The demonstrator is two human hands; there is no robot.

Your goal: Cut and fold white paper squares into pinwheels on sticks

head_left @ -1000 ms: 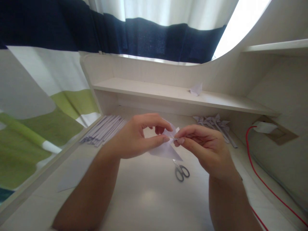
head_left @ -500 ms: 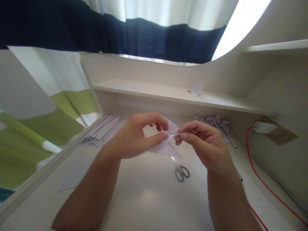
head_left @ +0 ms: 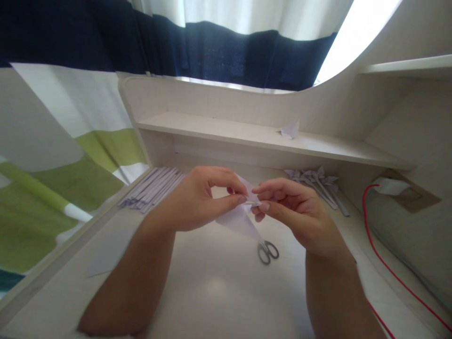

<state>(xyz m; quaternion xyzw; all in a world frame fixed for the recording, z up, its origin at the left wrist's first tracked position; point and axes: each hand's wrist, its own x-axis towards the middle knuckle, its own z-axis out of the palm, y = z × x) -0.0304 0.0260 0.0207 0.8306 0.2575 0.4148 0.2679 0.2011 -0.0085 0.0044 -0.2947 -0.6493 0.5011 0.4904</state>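
White paper [head_left: 235, 222] is held up above a desk [head_left: 212, 301], in front of a shelf [head_left: 226, 131].
The left hand [head_left: 208, 197] pinches it between thumb and fingers, seemingly to steady it; the right hand [head_left: 298, 209] sets its thumb to a slim pale piece [head_left: 252, 203] against the paper, forefinger raised, though whether the other fingers grip cannot be told. Scissors [head_left: 262, 254] lie below the paper's corner, likely for easy reach, and paper sticks [head_left: 153, 186] lie bunched at left, perhaps to stay out of the way.
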